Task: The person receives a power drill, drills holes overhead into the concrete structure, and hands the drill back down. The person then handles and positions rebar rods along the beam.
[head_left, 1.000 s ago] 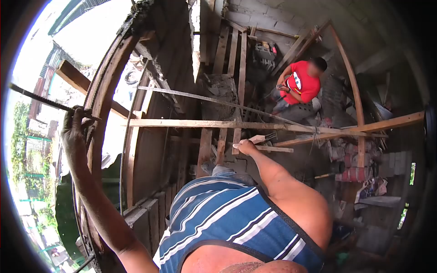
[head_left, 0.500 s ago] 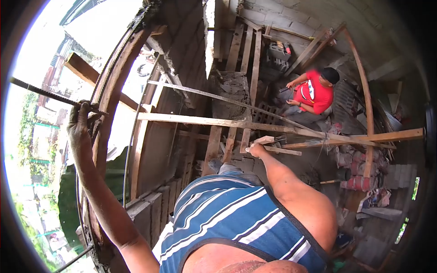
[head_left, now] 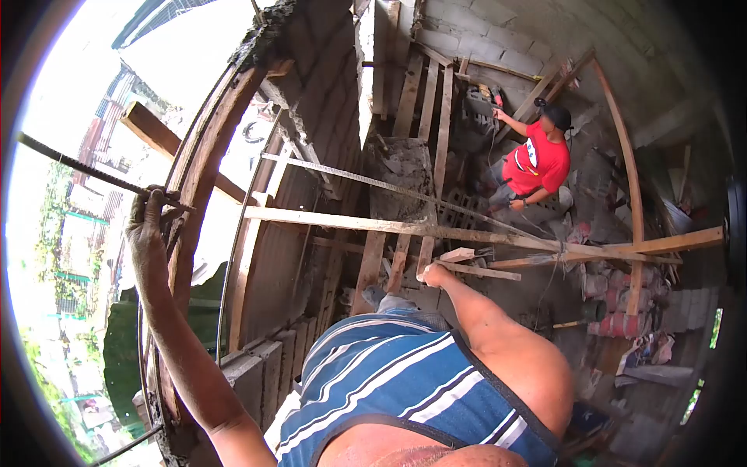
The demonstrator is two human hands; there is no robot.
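Observation:
My left hand [head_left: 148, 215] is raised at the left, its fingers wrapped round the end of a dark ribbed steel bar [head_left: 82, 167]. The bar slants from the upper left down to an upright wooden post [head_left: 204, 175] with more thin bars along it. Lower in the middle, my right hand [head_left: 434, 275] is closed at the end of some short wooden pieces [head_left: 482, 270]. Just above it a long pale wooden beam [head_left: 366, 223] runs across the view.
A person in a red shirt [head_left: 538, 162] is at the upper right, one arm stretched toward a grey crate [head_left: 477, 109]. A diagonal metal strip [head_left: 350, 175], a slanting timber [head_left: 677, 243], planks and a block wall [head_left: 498, 35] surround the space. Stacked bags [head_left: 618, 324] lie at the right.
The person in red has straightened and reached an arm out toward the crate. The scene has shifted right and slightly down in view. Both my hands keep their holds.

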